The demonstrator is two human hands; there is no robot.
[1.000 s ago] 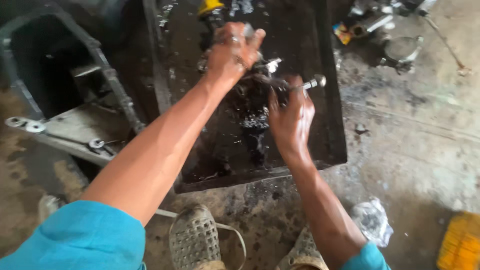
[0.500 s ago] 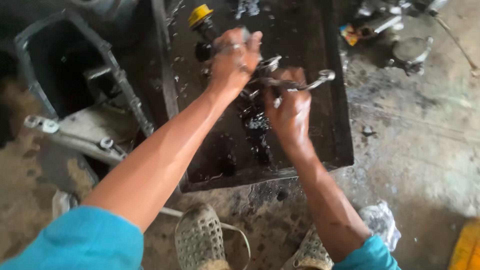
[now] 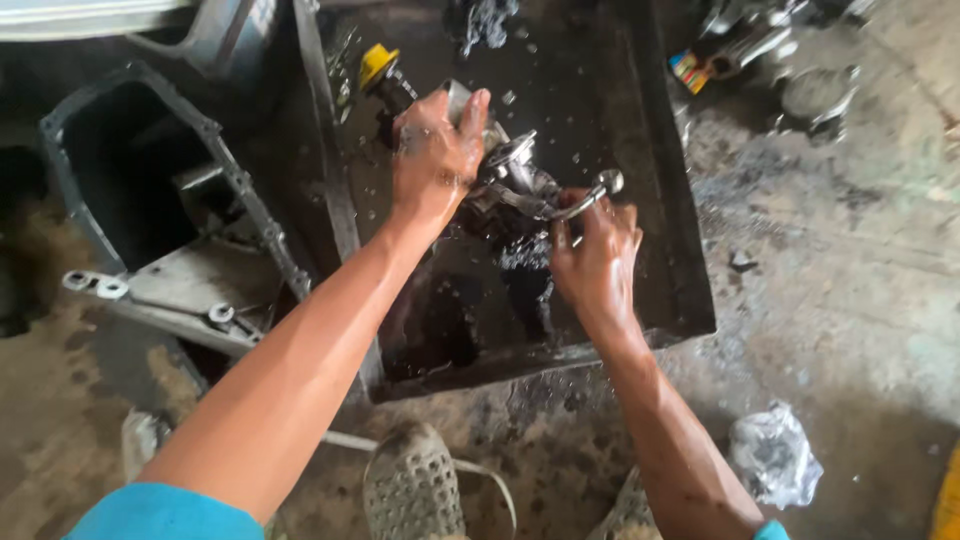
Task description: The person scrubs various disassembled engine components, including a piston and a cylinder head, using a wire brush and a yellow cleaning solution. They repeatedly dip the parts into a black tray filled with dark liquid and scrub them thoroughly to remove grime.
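the left hand [image 3: 432, 160] lies palm-down over a greasy grey metal machine part [image 3: 510, 175], its fingers curled round the upper end of it. the right hand [image 3: 592, 262] is clenched on a curved silver metal wrench [image 3: 560, 205] whose ringed end sticks up just past the fingers, touching the lower side of the same part. both hands are wet and streaked with dark oil.

the part is held just above a wide, shallow black metal tray [image 3: 690, 250] that rests on the ground, over the middle of it. the tray's floor is glossy with black oily liquid and dotted with pale droplets; a clump of dark sludge sits at its far end. just beside the left hand, at the tray's left rim, stands a dark bottle with a yellow cap [image 3: 380, 68].

left of the tray is a grey cast-metal engine casing [image 3: 140, 170], open on top, with bolt holes round its flange. the ground is rough, stained concrete, dark with grease near the tray and paler to the right. beyond the tray's far right corner lie several small metal pieces [image 3: 790, 60], too blurred to tell apart. a crumpled clear plastic bag [image 3: 775, 455] lies near the right forearm, and a worn grey sandal [image 3: 415, 485] shows at the bottom edge.
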